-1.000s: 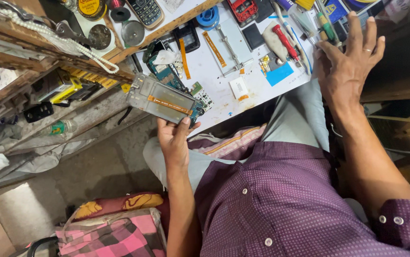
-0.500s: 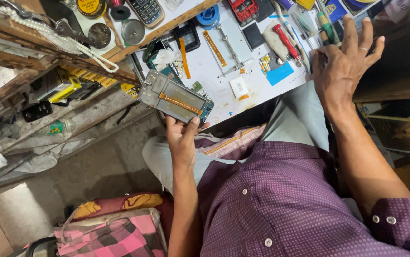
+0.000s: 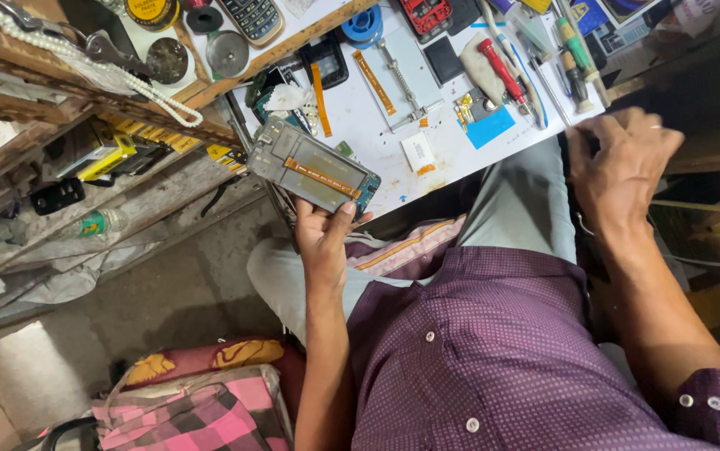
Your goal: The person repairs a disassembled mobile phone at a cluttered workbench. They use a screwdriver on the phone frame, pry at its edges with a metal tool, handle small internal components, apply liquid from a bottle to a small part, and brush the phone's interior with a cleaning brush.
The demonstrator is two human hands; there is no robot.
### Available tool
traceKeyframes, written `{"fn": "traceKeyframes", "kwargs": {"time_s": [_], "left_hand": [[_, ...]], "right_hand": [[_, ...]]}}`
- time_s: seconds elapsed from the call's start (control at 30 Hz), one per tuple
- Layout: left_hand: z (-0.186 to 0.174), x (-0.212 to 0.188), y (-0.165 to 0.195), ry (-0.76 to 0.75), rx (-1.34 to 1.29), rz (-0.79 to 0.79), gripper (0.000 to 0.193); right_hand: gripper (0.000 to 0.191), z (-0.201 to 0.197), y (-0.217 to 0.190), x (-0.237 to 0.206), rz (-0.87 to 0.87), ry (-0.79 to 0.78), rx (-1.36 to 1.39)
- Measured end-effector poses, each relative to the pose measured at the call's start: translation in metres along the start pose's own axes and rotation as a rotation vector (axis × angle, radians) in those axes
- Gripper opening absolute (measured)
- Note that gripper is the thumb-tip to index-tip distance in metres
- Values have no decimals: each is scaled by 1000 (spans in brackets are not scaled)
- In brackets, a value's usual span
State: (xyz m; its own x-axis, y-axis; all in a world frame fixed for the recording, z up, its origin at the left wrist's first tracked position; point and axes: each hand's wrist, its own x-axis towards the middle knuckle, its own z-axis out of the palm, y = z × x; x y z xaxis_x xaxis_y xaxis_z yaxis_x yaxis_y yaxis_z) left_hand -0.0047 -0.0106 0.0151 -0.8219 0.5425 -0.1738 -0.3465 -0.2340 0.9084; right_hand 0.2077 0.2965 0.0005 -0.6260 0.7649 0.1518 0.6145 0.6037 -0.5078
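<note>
My left hand (image 3: pixel 325 236) grips an opened phone body (image 3: pixel 311 171) by its lower edge, its grey inner frame and an orange flex strip facing up. It hovers at the front edge of the white work mat (image 3: pixel 435 117). My right hand (image 3: pixel 620 171) rests at the mat's right corner, fingers curled down over the edge, nothing visibly held. Just beyond its fingers lie a red-handled screwdriver (image 3: pixel 502 70) and other screwdrivers (image 3: pixel 573 58). A blue pad (image 3: pixel 488 128) and a small white part (image 3: pixel 417 152) lie on the mat between the hands.
A keypad phone (image 3: pixel 252 17), round tins (image 3: pixel 228 53) and a blue tape roll (image 3: pixel 364 23) sit at the far side. A cluttered wooden shelf (image 3: pixel 84 146) with a bead string (image 3: pixel 126 79) stands to the left. A pink checked bag (image 3: pixel 193 409) lies on the floor.
My right hand has drawn back from the tools and curled its spread fingers at the mat's corner. The left hand has kept hold of the phone body, shifting it slightly.
</note>
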Motion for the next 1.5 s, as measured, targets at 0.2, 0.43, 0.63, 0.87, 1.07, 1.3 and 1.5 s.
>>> {"fn": "traceKeyframes", "kwargs": {"time_s": [0.2, 0.43, 0.63, 0.87, 1.07, 1.3, 1.5], "left_hand": [[10, 5, -16, -20, -47, -32, 46], [18, 13, -26, -64, -104, -79, 51], [21, 20, -31, -67, -136, -81, 56], [25, 21, -37, -55, -129, -60, 56], [33, 19, -34, -42, -149, -67, 60], [36, 18, -31, -48, -214, -44, 50], [36, 16, -33, -46, -214, -29, 52]], "right_hand": [[11, 0, 8, 11, 174, -88, 543], [26, -2, 37, 9, 411, -249, 1097], [41, 4, 30, -5, 448, -439, 1295], [32, 37, -30, -22, 299, -440, 1401], [16, 54, -93, -15, 216, -414, 1425], [16, 65, -125, -15, 309, -404, 1506], [12, 81, -126, -24, 369, -318, 1549]]}}
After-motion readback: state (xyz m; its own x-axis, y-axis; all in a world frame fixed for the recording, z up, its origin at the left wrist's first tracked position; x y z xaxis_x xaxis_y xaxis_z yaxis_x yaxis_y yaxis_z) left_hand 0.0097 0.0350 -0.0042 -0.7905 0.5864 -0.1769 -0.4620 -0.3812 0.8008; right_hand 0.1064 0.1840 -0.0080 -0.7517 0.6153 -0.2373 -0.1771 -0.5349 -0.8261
